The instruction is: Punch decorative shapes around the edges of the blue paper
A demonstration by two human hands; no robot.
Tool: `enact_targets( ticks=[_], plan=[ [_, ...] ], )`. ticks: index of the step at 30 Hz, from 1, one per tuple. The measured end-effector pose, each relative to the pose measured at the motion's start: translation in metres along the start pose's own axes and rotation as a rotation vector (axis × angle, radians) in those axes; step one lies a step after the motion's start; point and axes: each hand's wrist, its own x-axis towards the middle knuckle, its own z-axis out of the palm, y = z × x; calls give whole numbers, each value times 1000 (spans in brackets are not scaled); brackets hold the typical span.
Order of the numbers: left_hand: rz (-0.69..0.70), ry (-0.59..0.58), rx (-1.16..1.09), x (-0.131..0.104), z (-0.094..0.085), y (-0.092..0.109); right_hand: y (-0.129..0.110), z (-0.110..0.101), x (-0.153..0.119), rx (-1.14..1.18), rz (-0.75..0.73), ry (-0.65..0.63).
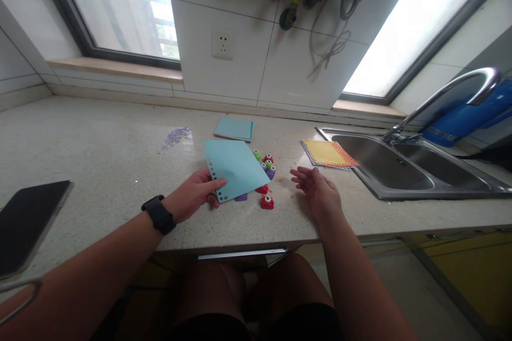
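My left hand [200, 192] pinches a light blue sheet of paper [236, 165] by its left edge, thumb on top. Small shapes, stars and hearts among them, are punched along that edge. The sheet is raised a little above the counter and covers part of a purple piece [241, 197]. Apart from the sheet, my right hand [314, 186] is open with nothing in it, palm turned inward. Between the hands stand several small craft punches in red, green and purple; a red punch [267, 202] is nearest me. Small coloured paper bits lie around them.
Behind the sheet lies a stack of blue paper [234, 129]. A stack with a punched yellow sheet [328, 153] on top rests beside the steel sink [380, 165]. Purple confetti [176, 137] is at the back left, and a dark flat panel [32, 224] at far left.
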Motion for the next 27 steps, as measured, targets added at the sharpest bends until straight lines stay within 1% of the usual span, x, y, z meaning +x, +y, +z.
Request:
enact_targets(
  ticks=[5, 7, 9, 11, 13, 17, 19, 21, 24, 27],
  plan=[
    [-1, 3, -6, -1, 1, 1, -6, -1, -2, 168, 43, -128],
    [1, 4, -5, -1, 1, 1, -9, 1, -4, 166, 27, -187],
    [3, 3, -4, -1, 1, 2, -10, 3, -6, 102, -7, -214],
    [3, 0, -13, -2, 2, 3, -9, 6, -8, 29, -49, -206],
    [11, 0, -45, -3, 1, 3, -8, 8, -9, -4, -95, -170],
    [67, 16, -121, -4, 0, 3, -3, 8, -9, 16, -148, -94],
    [73, 21, -106, -3, 0, 2, -2, 8, -9, 36, -145, -90],
    [60, 30, -43, -1, 1, 0, -1, 8, -9, 21, -139, -110],
    [57, 52, 66, 3, 3, -2, 1, 10, -9, -97, -164, -118],
    [56, 39, 87, 3, 3, -3, 2, 16, -11, -332, -235, -87]
  ],
)
